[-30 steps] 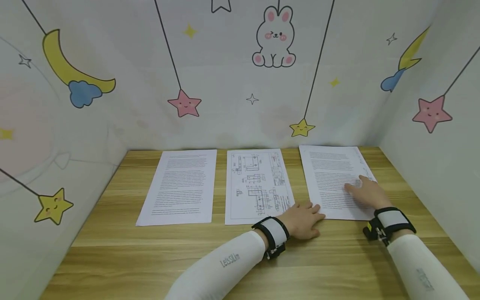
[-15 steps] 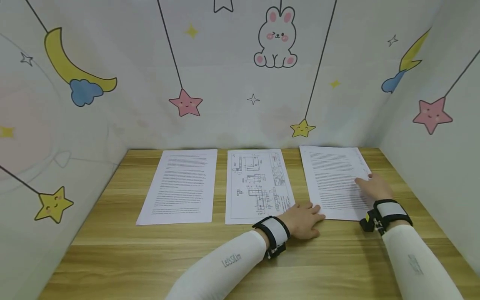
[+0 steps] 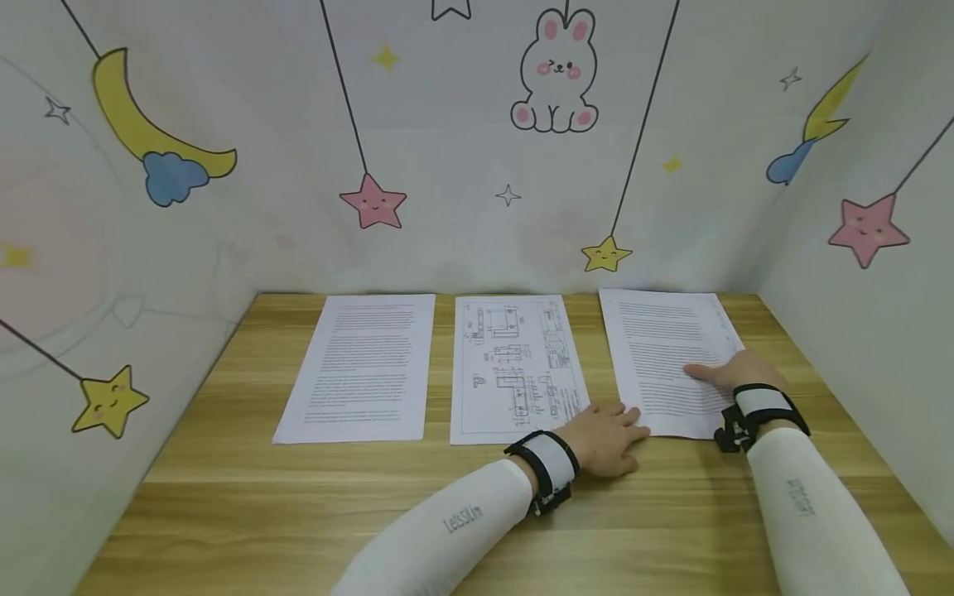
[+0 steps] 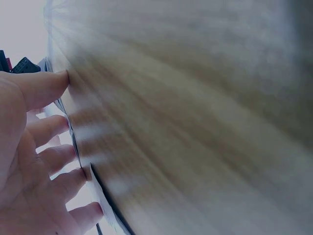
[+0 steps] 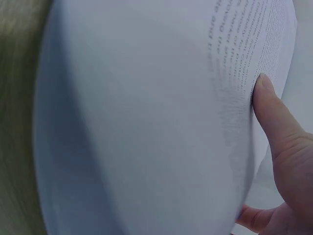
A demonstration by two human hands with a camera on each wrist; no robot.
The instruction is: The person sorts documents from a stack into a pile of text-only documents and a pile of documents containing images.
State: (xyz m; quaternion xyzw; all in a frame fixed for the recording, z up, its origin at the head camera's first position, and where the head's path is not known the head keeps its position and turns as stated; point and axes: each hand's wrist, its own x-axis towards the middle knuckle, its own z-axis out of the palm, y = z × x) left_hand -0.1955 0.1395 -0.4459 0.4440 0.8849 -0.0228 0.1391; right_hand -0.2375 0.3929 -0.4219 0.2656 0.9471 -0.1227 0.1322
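Observation:
Printed text fills the right-hand paper sheet [image 3: 659, 348], which lies on the wooden table. At its right edge is my right hand [image 3: 745, 372], the thumb lying over the print. In the right wrist view the paper bulges up, and a fingertip shows past its edge below the thumb [image 5: 274, 110]; the other fingers are hidden. My left hand [image 3: 602, 440] rests with fingers spread at the near corners of this sheet and the technical drawing [image 3: 522, 364]. Fingertips of the left hand [image 4: 34, 156] touch the surface in the left wrist view.
Another text sheet [image 3: 358, 372] lies on the left of the table [image 3: 246, 497]. Walls with cartoon prints enclose the table at the back and both sides. Black-and-white straps with small cameras sit on both wrists.
My right hand has shifted right to the sheet's right edge, and its thumb now reaches back over the print. The left hand stays in place. The view has tilted slightly.

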